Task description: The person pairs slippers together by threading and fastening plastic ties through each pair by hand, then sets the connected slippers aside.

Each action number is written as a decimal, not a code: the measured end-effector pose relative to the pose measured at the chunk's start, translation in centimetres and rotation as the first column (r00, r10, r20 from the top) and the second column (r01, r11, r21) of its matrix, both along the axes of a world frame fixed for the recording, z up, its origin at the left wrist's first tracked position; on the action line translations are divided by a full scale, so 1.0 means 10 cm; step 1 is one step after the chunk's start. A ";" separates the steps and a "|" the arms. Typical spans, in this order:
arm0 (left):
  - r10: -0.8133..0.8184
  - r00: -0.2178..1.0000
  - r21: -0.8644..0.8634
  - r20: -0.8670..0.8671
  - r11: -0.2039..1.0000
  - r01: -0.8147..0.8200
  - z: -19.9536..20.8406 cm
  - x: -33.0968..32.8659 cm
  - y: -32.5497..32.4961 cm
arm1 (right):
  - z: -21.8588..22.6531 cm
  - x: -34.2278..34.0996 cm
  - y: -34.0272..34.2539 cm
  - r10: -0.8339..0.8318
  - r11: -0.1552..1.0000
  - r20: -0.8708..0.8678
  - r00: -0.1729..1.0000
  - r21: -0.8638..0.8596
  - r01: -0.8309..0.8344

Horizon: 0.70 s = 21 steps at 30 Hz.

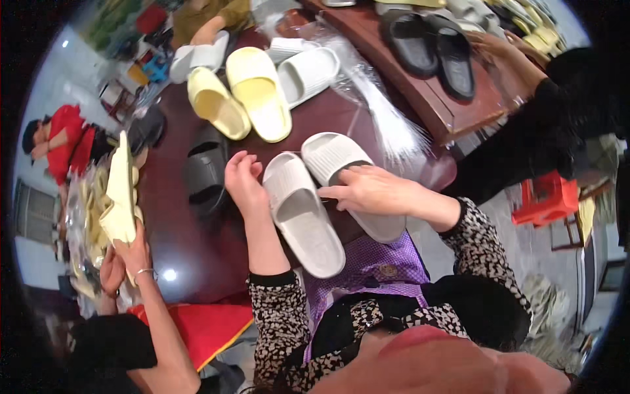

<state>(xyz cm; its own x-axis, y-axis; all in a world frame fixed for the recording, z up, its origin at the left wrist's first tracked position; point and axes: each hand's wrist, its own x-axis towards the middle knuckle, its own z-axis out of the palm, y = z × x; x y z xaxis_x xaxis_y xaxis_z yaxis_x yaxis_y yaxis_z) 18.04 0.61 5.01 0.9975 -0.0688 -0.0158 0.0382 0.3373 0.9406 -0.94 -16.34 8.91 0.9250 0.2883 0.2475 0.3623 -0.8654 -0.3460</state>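
Observation:
A pair of light grey slide sandals lies before me at the near edge of the table, the left slide (310,238) beside the right slide (331,154). My right hand (377,190) reaches across the right slide, its fingers at the foot opening behind the ribbed strap and partly hiding it. At the left slide's outer side, my left hand (246,180) is raised with loosely bent fingers and nothing visible in them. Left of that hand sits a black pair of slides (205,174). Beyond are a yellow slide (259,95) and its mate (216,105).
White slides (308,73) and a bundle of clear plastic strands (394,121) lie farther back on the dark red table (170,253). At left, a co-worker's hand (134,253) holds pale yellow slides. Black slides (453,59) rest on another table. A red stool (546,200) stands right.

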 end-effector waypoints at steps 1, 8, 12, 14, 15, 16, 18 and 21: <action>-0.016 1.000 -0.028 -0.010 0.999 0.016 -0.01 -0.01 0.01 | -0.06 0.03 0.04 0.000 1.000 0.054 0.999 0.020 -0.001; -0.053 0.997 -0.121 -0.050 0.992 0.047 -0.04 0.04 0.08 | -0.16 0.22 0.16 -0.096 0.994 0.073 0.993 -0.050 0.100; -0.065 0.995 -0.129 -0.070 0.990 0.056 -0.05 0.05 0.09 | -0.19 0.28 0.15 -0.109 0.993 0.158 0.981 -0.022 0.114; -0.046 0.996 -0.115 -0.070 0.993 0.038 -0.06 0.08 0.09 | -0.17 0.32 0.17 -0.100 0.995 0.198 0.975 -0.002 0.102; -0.036 0.997 -0.107 -0.070 0.994 0.028 -0.07 0.09 0.09 | -0.16 0.32 0.17 -0.114 0.993 0.180 0.977 -0.015 0.119; -0.023 0.997 -0.108 -0.076 0.994 0.014 -0.08 0.10 0.09 | -0.13 0.33 0.18 -0.128 0.991 0.163 0.978 -0.029 0.134; -0.040 0.996 -0.089 -0.085 0.996 0.032 -0.05 0.10 0.05 | -0.08 0.35 0.20 -0.132 0.989 0.140 0.981 -0.044 0.140; -0.051 0.995 -0.081 -0.080 0.996 0.045 -0.02 0.10 0.01 | 0.00 0.40 0.26 -0.172 0.974 0.141 0.975 -0.121 0.190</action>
<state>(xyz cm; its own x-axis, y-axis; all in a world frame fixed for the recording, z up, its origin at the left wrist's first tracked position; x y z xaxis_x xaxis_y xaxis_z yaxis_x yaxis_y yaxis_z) 19.03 0.72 4.77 0.9885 -0.1209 -0.0904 0.1324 0.4065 0.9040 3.06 -13.71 8.88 0.9275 0.1573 0.3391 0.2295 -0.9557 -0.1843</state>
